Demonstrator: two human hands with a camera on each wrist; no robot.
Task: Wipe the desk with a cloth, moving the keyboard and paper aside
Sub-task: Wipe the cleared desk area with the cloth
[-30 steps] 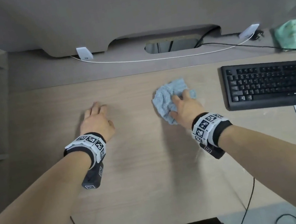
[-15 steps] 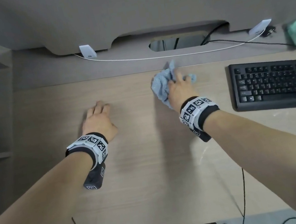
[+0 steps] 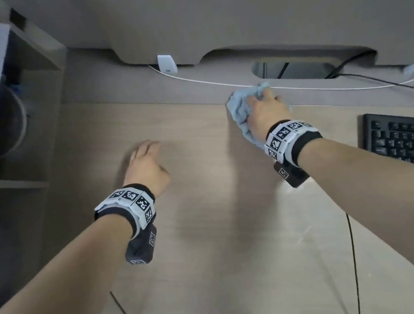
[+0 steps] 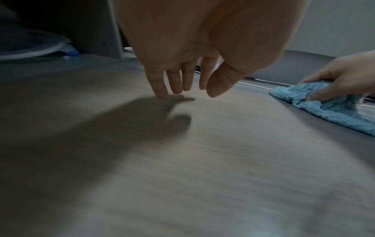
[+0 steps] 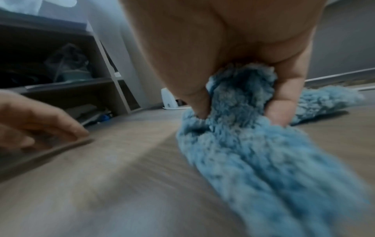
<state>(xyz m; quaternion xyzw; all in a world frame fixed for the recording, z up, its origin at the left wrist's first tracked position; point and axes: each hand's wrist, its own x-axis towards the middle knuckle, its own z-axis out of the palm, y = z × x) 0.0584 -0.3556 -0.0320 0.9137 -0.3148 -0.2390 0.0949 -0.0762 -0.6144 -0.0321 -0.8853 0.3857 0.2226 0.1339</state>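
My right hand (image 3: pixel 265 109) grips a fluffy light-blue cloth (image 3: pixel 239 108) and presses it on the wooden desk (image 3: pixel 213 237) at the far edge of the light surface, by the grey back strip. In the right wrist view the thumb and fingers (image 5: pixel 278 110) dig into the bunched cloth (image 5: pixel 253 144). My left hand (image 3: pixel 145 161) hovers just over the desk left of centre, fingers (image 4: pixel 176 83) straight and relaxed, holding nothing. The black keyboard (image 3: pixel 412 140) lies at the right edge. No paper is in view.
A white cable (image 3: pixel 216 83) and a black cable (image 3: pixel 378 80) run along the back strip past a cable opening (image 3: pixel 292 68). White clips (image 3: pixel 166 62) sit at the partition. Open shelves (image 3: pixel 5 121) stand at the left. Thin black cords (image 3: pixel 353 255) hang at the desk's front.
My right hand has pushed the cloth away from me toward the back strip. The left hand has lifted slightly off the desk. The head view has swung left, so the paper has left the frame.
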